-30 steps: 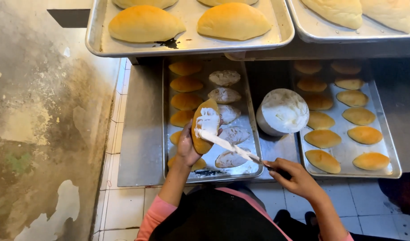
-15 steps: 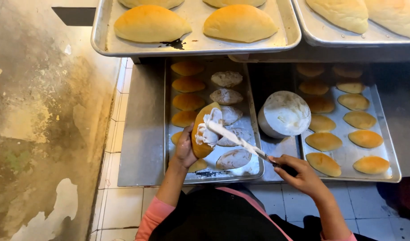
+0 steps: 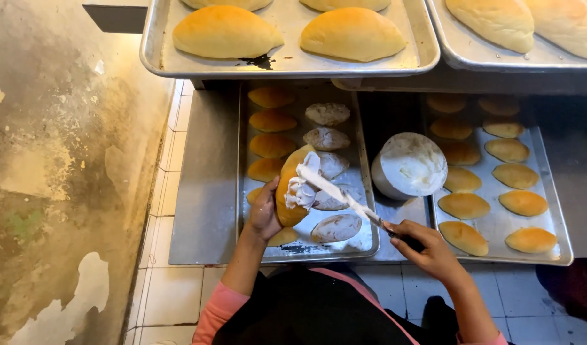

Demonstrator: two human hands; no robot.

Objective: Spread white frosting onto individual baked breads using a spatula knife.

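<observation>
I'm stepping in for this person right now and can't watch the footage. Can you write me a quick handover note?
Left hand: holds a golden split bun upright over the left metal tray.
Right hand: grips a long flat spreading knife, its cream-laden tip at the bun.
Round white cream tub stands between the trays.
Done: about five cream-covered buns in that tray.
Left: plain buns beside them; right tray's buns untouched.

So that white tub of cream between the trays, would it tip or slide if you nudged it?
The tub looks squat and wide, so probably hard to tip. It seems nearly full of cream, so likely heavy for its size. Standing on smooth metal, it might slide rather than roll.
</observation>
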